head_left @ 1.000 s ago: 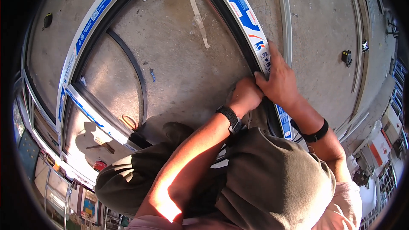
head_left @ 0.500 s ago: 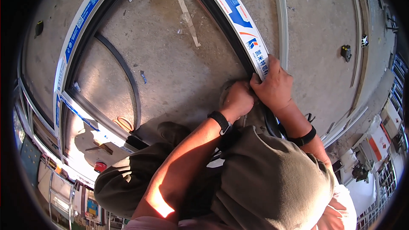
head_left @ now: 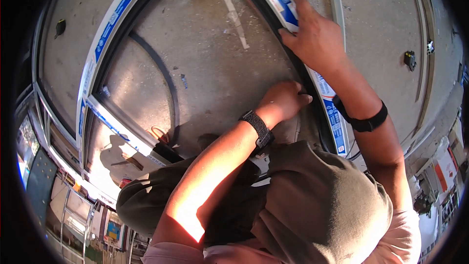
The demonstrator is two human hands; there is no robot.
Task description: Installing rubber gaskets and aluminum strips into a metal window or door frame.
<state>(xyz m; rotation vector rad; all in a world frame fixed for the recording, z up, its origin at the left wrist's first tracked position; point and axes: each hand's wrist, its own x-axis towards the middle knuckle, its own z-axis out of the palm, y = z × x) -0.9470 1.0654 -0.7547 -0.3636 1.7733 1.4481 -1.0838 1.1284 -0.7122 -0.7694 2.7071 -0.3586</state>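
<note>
A metal frame (head_left: 333, 117) with white and blue protective film lies before me, its inner edge lined in black. My right hand (head_left: 320, 39) grips the upper part of its right bar, thumb on the inner side and fingers over the film. Lower on the same bar, my left hand (head_left: 286, 100) is closed, its fingertips against the black inner edge. What those fingers pinch, if anything, is hidden. A dark flexible strip (head_left: 166, 76) curves across the floor inside the frame. Orange-handled scissors (head_left: 159, 134) lie by the frame's lower left bar.
On the floor inside the frame is a beige strip of tape (head_left: 232, 12). A tape measure (head_left: 409, 60) rests to the right, beyond a long pale bar (head_left: 338, 0). A small dark yellow-green object (head_left: 60, 28) lies far left. My bent knee (head_left: 322, 190) is close to the right bar.
My right hand has slid up and away along the right bar, leaving the left hand's side. My left hand has moved slightly up and right. The whole view has shifted a little.
</note>
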